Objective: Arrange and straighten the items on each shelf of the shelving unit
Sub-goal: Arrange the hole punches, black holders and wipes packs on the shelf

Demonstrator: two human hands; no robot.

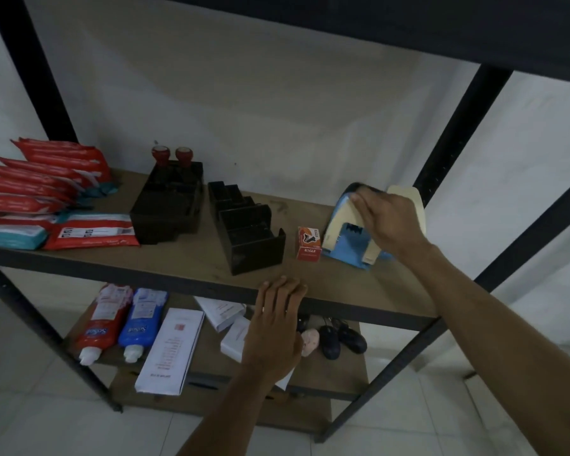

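Note:
A blue and cream hole punch (346, 238) stands at the right end of the brown shelf board (185, 261). My right hand (389, 218) lies over its top handle, fingers curled around it. A small red staple box (309, 243) stands just left of the punch. Further left are a black slotted organizer (247, 230) and a black stamp holder (168, 205) with two red-topped stamps (171, 155). Red and teal packets (43, 192) are piled at the left end. My left hand (277, 324) rests flat on the shelf's front edge, holding nothing.
The lower shelf carries a red bottle (101, 324), a blue bottle (139, 324), a long white leaflet (170, 350), white boxes (234, 337), a pink object (310, 340) and black computer mice (341, 339). Black metal uprights (454, 139) frame the unit; a white wall is behind.

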